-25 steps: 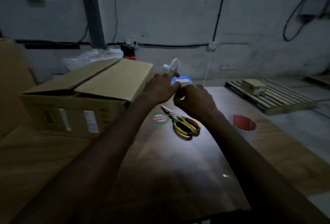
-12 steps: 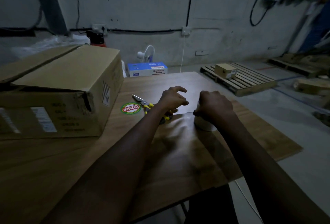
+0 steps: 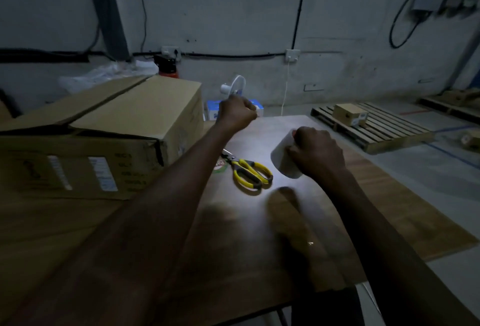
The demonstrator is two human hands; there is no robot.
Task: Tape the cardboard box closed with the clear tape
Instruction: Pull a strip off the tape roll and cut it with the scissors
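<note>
A large cardboard box (image 3: 135, 115) sits on the left of the wooden table (image 3: 259, 234), its top flaps lying loose with a gap between them. My right hand (image 3: 315, 155) grips a pale roll of clear tape (image 3: 281, 160) held just above the table. My left hand (image 3: 237, 112) is raised to the left of the roll, near the box's right corner. Its fingers are pinched together as if on the tape's free end. The clear strip between hand and roll is too faint to see.
Yellow-handled scissors (image 3: 250, 173) lie on the table between my arms, beside a round sticker (image 3: 220, 166). Behind the table are a small white fan (image 3: 233, 86) and a blue carton (image 3: 214, 114). A wooden pallet (image 3: 384, 131) with a small box (image 3: 349, 115) lies on the floor to the right.
My right hand has lifted the tape roll off the table. My left hand has risen and moved away from the roll toward the box, closing into a pinch.
</note>
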